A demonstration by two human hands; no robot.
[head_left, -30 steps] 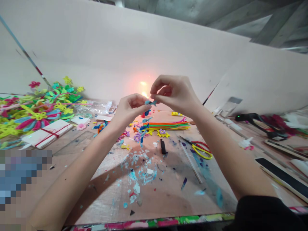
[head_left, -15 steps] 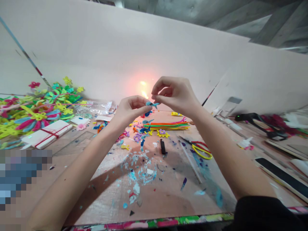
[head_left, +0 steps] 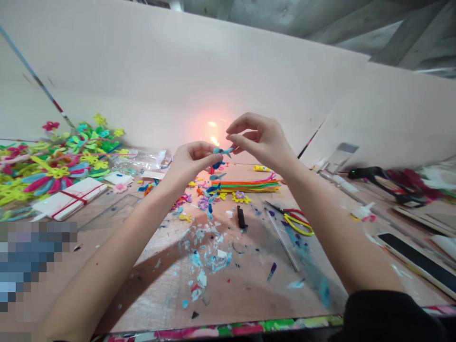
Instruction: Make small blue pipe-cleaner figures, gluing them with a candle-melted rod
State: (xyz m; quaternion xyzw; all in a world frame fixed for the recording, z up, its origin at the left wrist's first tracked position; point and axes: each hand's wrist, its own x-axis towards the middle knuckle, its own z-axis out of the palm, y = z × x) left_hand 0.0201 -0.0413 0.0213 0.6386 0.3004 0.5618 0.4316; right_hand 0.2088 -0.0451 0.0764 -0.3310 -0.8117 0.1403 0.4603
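My left hand (head_left: 190,161) pinches the top of a blue pipe-cleaner piece (head_left: 218,164) held up above the table, with the rest of it dangling down in small loops. My right hand (head_left: 261,140) hovers just right of it, thumb and fingers slightly apart, fingertips next to the blue tip. Whether the right fingers touch the piece I cannot tell.
On the wooden table (head_left: 249,280) lie blue scraps (head_left: 206,256), a black lighter (head_left: 242,217), yellow-red scissors (head_left: 295,221), a clear ruler (head_left: 283,237), a bundle of coloured pipe cleaners (head_left: 249,185). Finished pipe-cleaner flowers (head_left: 53,161) pile at left. A phone (head_left: 416,259) and glue gun (head_left: 377,178) sit at right.
My right fingers have loosened and spread a little from the blue tip. The dangling part of the piece has swung slightly. My left hand has stayed nearly still.
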